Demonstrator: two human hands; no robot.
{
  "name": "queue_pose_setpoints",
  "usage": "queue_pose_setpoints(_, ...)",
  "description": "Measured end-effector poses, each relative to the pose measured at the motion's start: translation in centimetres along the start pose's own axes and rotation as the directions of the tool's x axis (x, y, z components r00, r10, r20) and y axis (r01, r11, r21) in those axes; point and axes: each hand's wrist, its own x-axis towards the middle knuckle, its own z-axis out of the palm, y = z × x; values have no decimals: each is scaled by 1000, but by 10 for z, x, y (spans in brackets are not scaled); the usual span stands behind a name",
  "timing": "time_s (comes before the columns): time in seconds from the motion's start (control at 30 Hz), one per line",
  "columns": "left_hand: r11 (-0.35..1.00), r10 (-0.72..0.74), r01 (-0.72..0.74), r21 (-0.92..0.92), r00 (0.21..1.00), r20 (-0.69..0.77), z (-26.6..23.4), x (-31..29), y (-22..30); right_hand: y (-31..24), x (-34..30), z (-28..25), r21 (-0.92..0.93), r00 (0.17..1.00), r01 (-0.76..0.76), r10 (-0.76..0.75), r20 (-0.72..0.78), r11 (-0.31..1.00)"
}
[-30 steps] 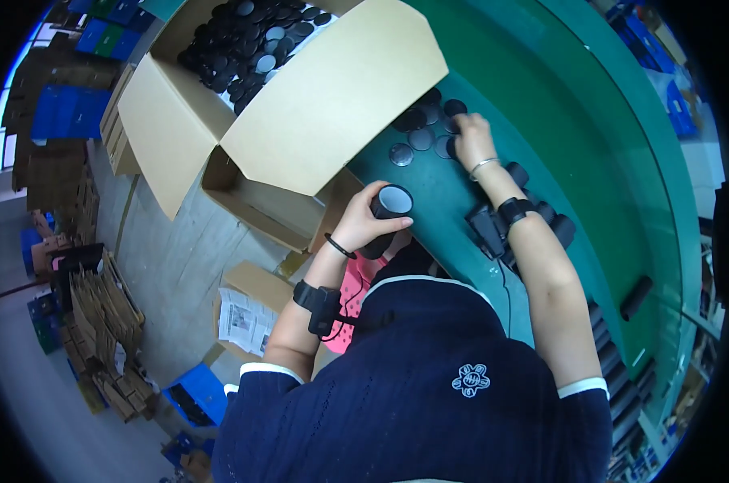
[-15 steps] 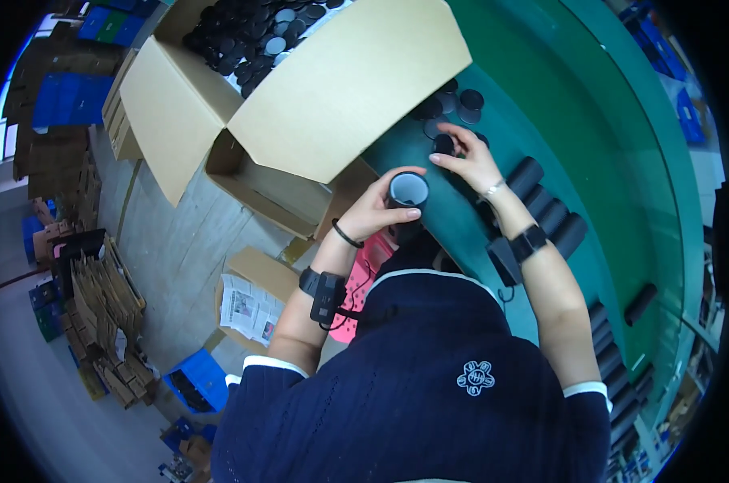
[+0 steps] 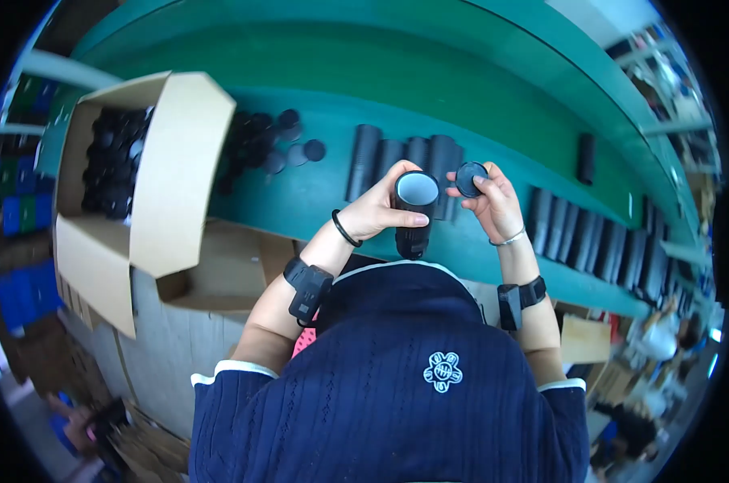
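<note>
My left hand (image 3: 378, 211) is wrapped round a black cylindrical tube (image 3: 413, 235), held upright in front of my chest. Its top end is uncovered and shows a pale inside. To the right of it, my right hand (image 3: 495, 201) pinches a round black lid (image 3: 471, 179) by its edge, apart from the tube. Several black tubes (image 3: 366, 161) lie side by side on the green table just beyond both hands. Loose round black lids (image 3: 275, 161) are scattered on the table to the left.
A cardboard box (image 3: 189, 173) full of black lids stands at the left with its flaps spread. Below it sits another open cardboard box (image 3: 211, 283). A long row of black tubes (image 3: 578, 232) runs along the green table (image 3: 332, 211) at right, and a single tube (image 3: 586, 158) lies farther back.
My view has swung to the right. The right hand has come away from the scattered lids with a lid and is now beside the tube, which stays in my left hand.
</note>
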Motion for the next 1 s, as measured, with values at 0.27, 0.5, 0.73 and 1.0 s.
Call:
queue_pose_setpoints(0.27,965,-180,135,223,964,198,85,80,-51,-22,-86,-92,129,979,160,-141,-144,979)
queue_pose_setpoints(0.5,904,-190,35,427,926,326,99,113,-102,-17,-136,-137,131,988,123,-109,-111,984)
queue_pose_setpoints(0.73,779,-211,-28,626,929,304,86,125,-144,-7,-132,-142,-592,929,254,-363,-69,765)
queue_pose_setpoints(1.0,661,-82,-208,721,935,344,91,129,-150,-1,-112,-143,-860,900,239,-435,22,451)
